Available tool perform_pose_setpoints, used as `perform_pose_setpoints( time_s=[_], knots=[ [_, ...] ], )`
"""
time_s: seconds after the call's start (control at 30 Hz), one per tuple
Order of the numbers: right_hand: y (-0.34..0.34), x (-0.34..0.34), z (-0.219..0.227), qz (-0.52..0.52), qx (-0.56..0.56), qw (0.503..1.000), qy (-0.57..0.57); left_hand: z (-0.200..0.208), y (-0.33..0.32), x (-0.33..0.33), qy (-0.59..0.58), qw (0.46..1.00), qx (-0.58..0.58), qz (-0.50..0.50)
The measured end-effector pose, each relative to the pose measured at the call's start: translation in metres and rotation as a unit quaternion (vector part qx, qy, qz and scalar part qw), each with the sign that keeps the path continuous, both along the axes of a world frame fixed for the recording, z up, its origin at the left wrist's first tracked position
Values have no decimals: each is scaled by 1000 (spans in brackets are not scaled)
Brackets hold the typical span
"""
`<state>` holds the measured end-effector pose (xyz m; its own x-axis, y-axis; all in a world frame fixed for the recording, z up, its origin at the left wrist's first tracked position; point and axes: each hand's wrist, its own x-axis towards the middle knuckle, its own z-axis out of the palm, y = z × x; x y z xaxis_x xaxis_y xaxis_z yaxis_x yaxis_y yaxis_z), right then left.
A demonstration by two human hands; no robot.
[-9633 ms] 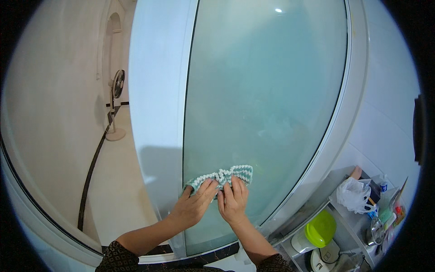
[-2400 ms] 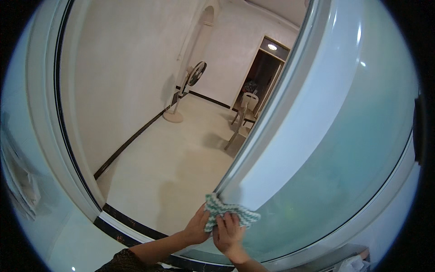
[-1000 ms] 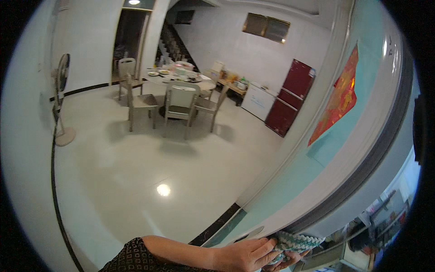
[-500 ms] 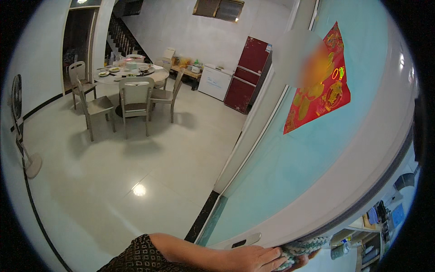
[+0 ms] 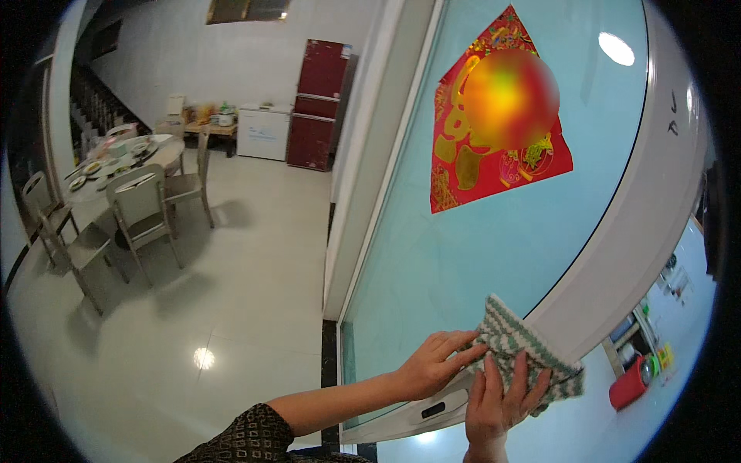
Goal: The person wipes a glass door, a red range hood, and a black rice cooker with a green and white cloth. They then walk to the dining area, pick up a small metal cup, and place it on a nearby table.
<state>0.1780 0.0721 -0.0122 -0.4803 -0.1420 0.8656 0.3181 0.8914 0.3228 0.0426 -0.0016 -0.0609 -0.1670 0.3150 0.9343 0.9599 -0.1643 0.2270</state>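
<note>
A green-and-white striped cleaning cloth (image 5: 513, 333) is bunched at the pale frame (image 5: 567, 309) of a door with a light blue glass panel (image 5: 471, 285). My left hand (image 5: 436, 366) reaches in from the left, its fingers closed on the cloth's near-left edge. Just right of it, my right hand (image 5: 500, 397) grips the cloth's lower part, with its fingers somewhat apart over the fabric. Below my left hand, a recessed door handle (image 5: 434, 410) sits in the frame. The cloth's underside is hidden.
A red and gold paper decoration (image 5: 502, 166) is stuck on the glass. Left beyond the doorway stand a round table (image 5: 85, 197) with dishes, several chairs (image 5: 139, 197), a white chest freezer (image 5: 262, 133) and a dark red fridge (image 5: 318, 77). A red container (image 5: 631, 383) appears at far right.
My view has turned right toward the door. My right hand, mostly hidden before, is now in full view on the cloth, which is spread wider and appears higher in view.
</note>
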Motion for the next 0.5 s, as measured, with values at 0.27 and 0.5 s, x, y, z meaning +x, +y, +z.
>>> perform_pose_setpoints(
  time_s=[0.27,0.5],
  knots=[
    [-20,-2,-4,-133,-42,985,-100,-37,5,-7,-85,977,-36,-191],
    [-27,-11,-81,-175,4,981,-84,-108,-20,-14,-214,909,-149,-324]
  ],
)
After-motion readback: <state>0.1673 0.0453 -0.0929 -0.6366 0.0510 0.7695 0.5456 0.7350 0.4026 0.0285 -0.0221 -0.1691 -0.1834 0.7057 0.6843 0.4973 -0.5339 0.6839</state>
